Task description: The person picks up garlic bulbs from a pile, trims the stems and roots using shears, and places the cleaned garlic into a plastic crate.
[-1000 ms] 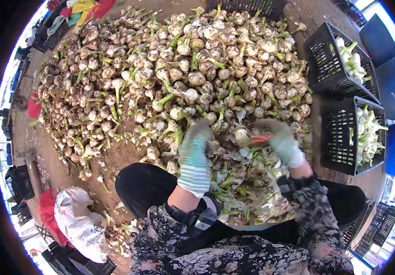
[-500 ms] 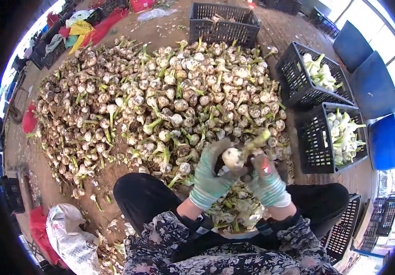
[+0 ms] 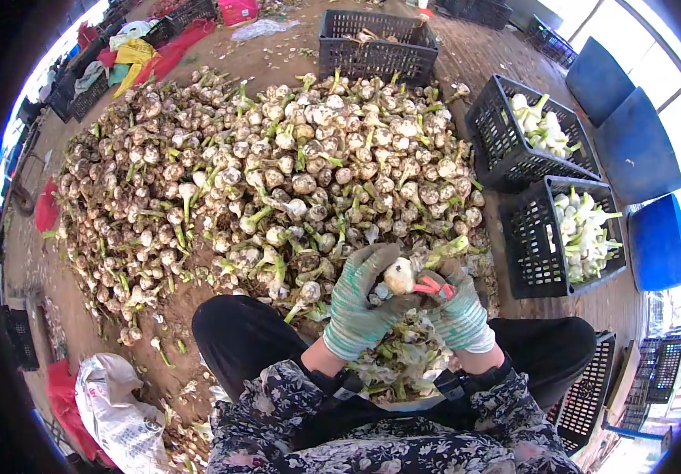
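My left hand [image 3: 362, 302], in a white-and-green striped glove with a dark grip, is closed round a pale garlic bulb [image 3: 399, 274]. My right hand [image 3: 462, 314], gloved the same way, grips a small red tool [image 3: 433, 286] against the bulb's right side. Fingers hide most of the tool, so its exact kind does not show. A green stem [image 3: 448, 251] slants up right beside the bulb. Beyond my hands spreads a large heap of soil-stained garlic [image 3: 309, 170] with stems. Below them, between my knees, lies a pile of peeled-off leaves and skins [image 3: 400, 359].
Two black crates of cleaned garlic stand at right, one farther [image 3: 506, 162] and one nearer [image 3: 526, 261]. Another black crate [image 3: 380, 59] sits behind the heap. Blue panels [image 3: 656, 245] line the right side. A white sack [image 3: 115, 411] lies at lower left.
My right hand has turned, and the red tool now shows more fully against the bulb. The bulb stays in my left hand. The whole view has shifted slightly.
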Action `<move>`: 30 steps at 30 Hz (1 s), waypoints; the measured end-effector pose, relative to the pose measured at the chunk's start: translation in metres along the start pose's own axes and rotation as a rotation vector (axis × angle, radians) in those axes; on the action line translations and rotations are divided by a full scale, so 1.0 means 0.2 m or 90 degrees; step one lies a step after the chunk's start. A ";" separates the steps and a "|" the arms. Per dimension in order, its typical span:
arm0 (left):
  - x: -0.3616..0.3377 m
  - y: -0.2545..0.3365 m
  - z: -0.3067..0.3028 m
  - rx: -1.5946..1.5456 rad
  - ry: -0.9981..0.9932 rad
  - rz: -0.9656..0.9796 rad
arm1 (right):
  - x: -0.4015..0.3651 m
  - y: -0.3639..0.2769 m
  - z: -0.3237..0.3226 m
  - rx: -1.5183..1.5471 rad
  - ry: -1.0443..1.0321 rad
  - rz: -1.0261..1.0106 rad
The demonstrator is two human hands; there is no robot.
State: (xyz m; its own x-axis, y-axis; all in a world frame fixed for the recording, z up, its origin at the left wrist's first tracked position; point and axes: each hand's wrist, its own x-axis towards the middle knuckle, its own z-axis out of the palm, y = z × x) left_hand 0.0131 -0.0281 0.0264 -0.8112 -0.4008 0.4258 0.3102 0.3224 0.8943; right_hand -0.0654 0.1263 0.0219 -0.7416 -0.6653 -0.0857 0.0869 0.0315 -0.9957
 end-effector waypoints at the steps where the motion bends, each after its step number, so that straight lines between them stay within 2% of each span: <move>1: 0.00 0.01 0.00 0.000 -0.001 -0.001 | 0.00 0.02 -0.01 0.001 0.001 0.001; 3: 0.01 0.03 -0.01 0.071 -0.020 0.044 | 0.00 0.03 -0.01 0.225 0.030 0.057; 7: 0.01 0.01 0.00 0.067 -0.026 0.035 | -0.01 0.01 -0.02 0.156 0.000 0.079; 9: -0.01 0.00 0.02 -0.260 -0.016 -0.161 | 0.00 0.02 0.00 0.273 0.009 -0.032; 10: -0.01 0.01 0.03 -0.357 0.004 -0.240 | -0.01 -0.08 0.03 0.183 0.049 0.002; 11: -0.01 0.01 0.03 -0.357 0.001 -0.243 | 0.00 -0.09 0.03 0.185 0.052 0.004; 13: 0.01 0.00 0.02 -0.402 0.024 -0.400 | 0.00 -0.09 0.02 -0.283 0.132 -0.002; 14: -0.03 -0.11 0.05 -0.494 0.010 -0.511 | 0.03 0.01 0.00 -0.223 0.104 -0.091; 15: -0.04 -0.15 0.06 -0.493 0.010 -0.511 | 0.04 0.06 -0.01 -0.222 0.104 -0.091; 17: -0.07 -0.20 0.10 -0.476 0.055 -0.437 | 0.04 0.12 -0.02 -0.076 0.133 -0.001; 18: -0.09 -0.24 0.14 -0.347 0.058 -0.276 | 0.02 0.02 0.02 0.141 0.120 0.038; 19: -0.08 -0.22 0.14 -0.346 0.056 -0.277 | 0.03 -0.05 0.03 0.143 0.122 0.039; 21: -0.06 -0.13 0.11 -0.232 -0.018 -0.301 | 0.05 -0.13 0.04 -0.217 0.021 -0.093; 22: -0.01 -0.02 0.06 -0.389 -0.056 -0.437 | 0.04 -0.13 0.01 -0.301 0.024 -0.094; 23: 0.02 0.00 0.01 -0.388 -0.058 -0.437 | 0.04 -0.12 -0.03 -0.300 0.026 -0.093; 25: 0.05 0.01 -0.07 -0.516 -0.301 -0.515 | 0.05 -0.12 -0.11 0.020 -0.133 -0.177; 26: 0.06 0.02 -0.05 -0.588 -0.297 -0.556 | -0.01 -0.14 -0.13 0.147 -0.079 0.062; 27: 0.06 0.02 -0.04 -0.588 -0.299 -0.556 | -0.03 -0.08 -0.15 0.147 -0.076 0.061; 29: 0.05 -0.01 -0.03 -0.657 -0.196 -0.545 | -0.04 0.10 -0.21 0.513 0.110 0.252; 30: 0.04 -0.02 0.00 -0.595 -0.142 -0.551 | -0.03 -0.06 -0.11 0.369 0.142 0.184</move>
State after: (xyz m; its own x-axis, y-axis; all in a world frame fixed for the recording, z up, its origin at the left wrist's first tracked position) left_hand 0.0055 -0.0333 0.0273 -0.9578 0.0033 -0.2876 -0.2011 -0.7226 0.6614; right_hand -0.0768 0.1455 0.0343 -0.7495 -0.5184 -0.4118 0.5974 -0.2615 -0.7581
